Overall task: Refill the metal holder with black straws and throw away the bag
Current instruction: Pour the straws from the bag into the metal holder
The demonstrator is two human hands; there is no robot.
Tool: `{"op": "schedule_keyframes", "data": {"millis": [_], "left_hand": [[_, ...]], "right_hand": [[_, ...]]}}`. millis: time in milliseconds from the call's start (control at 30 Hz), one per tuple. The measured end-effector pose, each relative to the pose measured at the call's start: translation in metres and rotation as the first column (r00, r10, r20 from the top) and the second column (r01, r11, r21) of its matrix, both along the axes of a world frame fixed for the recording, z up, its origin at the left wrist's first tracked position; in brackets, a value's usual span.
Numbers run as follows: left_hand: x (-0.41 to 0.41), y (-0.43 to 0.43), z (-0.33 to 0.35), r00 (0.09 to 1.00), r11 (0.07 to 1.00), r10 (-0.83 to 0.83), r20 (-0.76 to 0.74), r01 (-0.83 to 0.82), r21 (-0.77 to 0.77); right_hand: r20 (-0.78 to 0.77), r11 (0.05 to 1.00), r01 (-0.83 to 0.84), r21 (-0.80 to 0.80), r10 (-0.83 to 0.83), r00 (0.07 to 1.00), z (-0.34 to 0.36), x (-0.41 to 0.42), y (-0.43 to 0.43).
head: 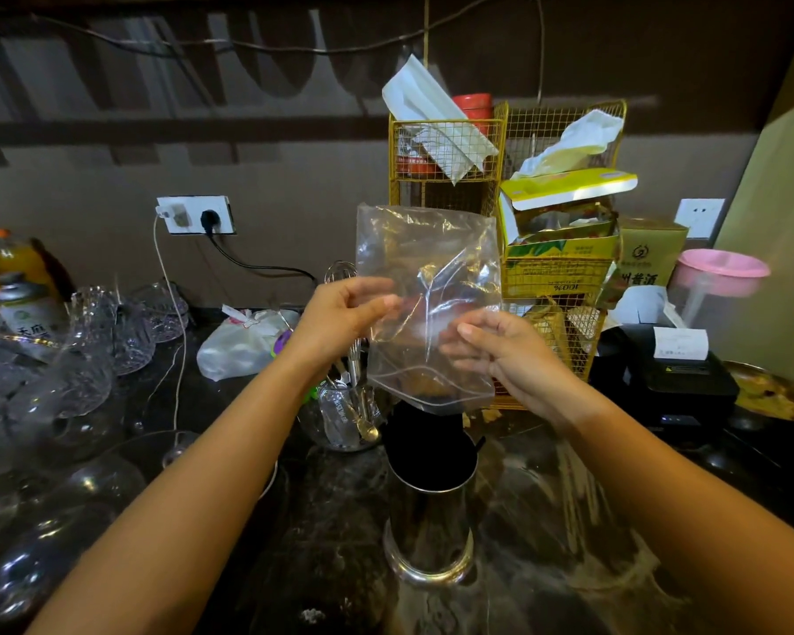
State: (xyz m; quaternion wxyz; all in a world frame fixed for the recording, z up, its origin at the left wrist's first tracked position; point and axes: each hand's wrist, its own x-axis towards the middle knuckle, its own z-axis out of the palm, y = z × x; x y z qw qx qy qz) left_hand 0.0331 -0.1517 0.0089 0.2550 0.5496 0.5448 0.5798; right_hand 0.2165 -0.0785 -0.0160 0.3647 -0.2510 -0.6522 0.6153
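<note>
- Above the dark desk (pixel 546 520), the fingers (pixel 388 304) of the left hand (pixel 340 316) curl and pinch the left edge of a clear plastic bag (pixel 427 268).
- The right hand (pixel 509 355) grips the bag's right side with curled fingers, thumb in front.
- The bag hangs upright between both hands, crumpled and see-through, its lower edge just over the black straws (pixel 425 437).
- The straws stand in the metal holder (pixel 429 511) on the desk.
- A yellow wire rack (pixel 448 148) stands behind, and glasses (pixel 88 359) crowd the left.
</note>
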Motion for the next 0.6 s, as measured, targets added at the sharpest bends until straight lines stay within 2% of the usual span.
{"op": "schedule_keyframes", "data": {"millis": [100,367,500,600], "left_hand": [[-0.001,-0.004,0.002,0.997,1.000,0.022,0.073,-0.023,0.021],[-0.016,-0.041,0.002,0.980,0.997,-0.056,0.192,0.044,0.066],[-0.024,-0.066,-0.005,0.990,0.993,0.114,0.077,-0.116,0.026],[-0.031,-0.084,-0.013,0.969,0.971,0.229,0.095,-0.234,0.045]], "right_hand": [[-0.029,0.999,0.022,0.024,-0.021,0.999,0.011,-0.006,-0.003],[-0.144,0.998,0.049,0.038,-0.043,0.989,0.032,-0.037,-0.020],[-0.167,1.000,0.000,-0.026,-0.005,0.986,0.032,-0.058,-0.034],[-0.145,0.999,-0.011,-0.035,0.006,0.989,0.027,-0.072,-0.047]]}}
